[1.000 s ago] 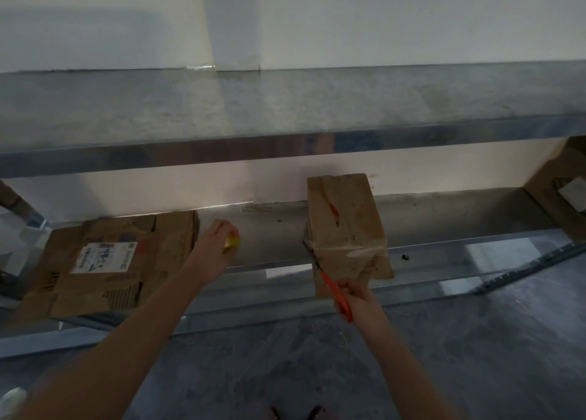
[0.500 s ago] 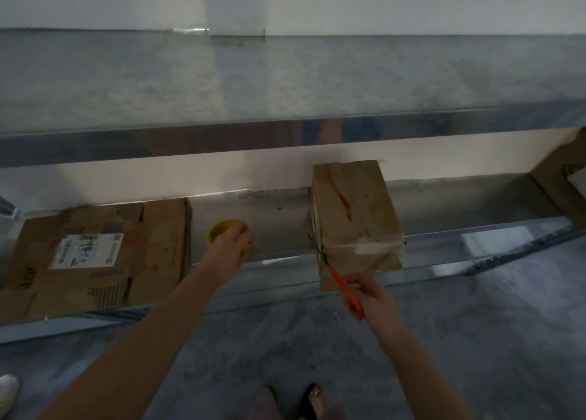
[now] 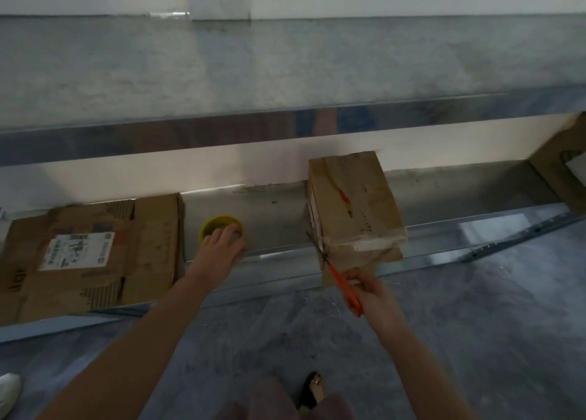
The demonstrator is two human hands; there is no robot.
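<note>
1. Two metal shelves were in view: one upper shelf (image 3: pixel 285 67) and one lower shelf (image 3: pixel 279 216), above a grey floor (image 3: pixel 475 324).
2. Three cardboard items were counted on the lower shelf.
3. The first, a flattened carton (image 3: pixel 92 254) with one white label, lay at the left end.
4. One yellow tape roll (image 3: pixel 218 224) lay flat on the lower shelf, just beside the flattened carton at its 3 o'clock.
5. The left hand (image 3: pixel 218 251) reached in from 7 o'clock, with its fingers (image 3: pixel 230 232) laid over the roll's near rim. Whether they clamped the roll or merely rested on it could not be told.
6. The second item, an upright box (image 3: pixel 352 210), stood at the shelf's front edge, well apart from the roll at its 3 o'clock.
7. One pair of scissors (image 3: pixel 336 273) with orange handles was counted. Its blades pointed to 11 o'clock and touched the box's near left corner.
8. The right hand (image 3: pixel 371 296) was curled tight round the orange handles, at the box's 6 o'clock.
9. The third item, a carton (image 3: pixel 558 166), was partly in view at the right edge.
10. On the floor were one white shoe (image 3: pixel 8 391) at 8 o'clock and one sandalled foot (image 3: pixel 314 388) at 6 o'clock.
</note>
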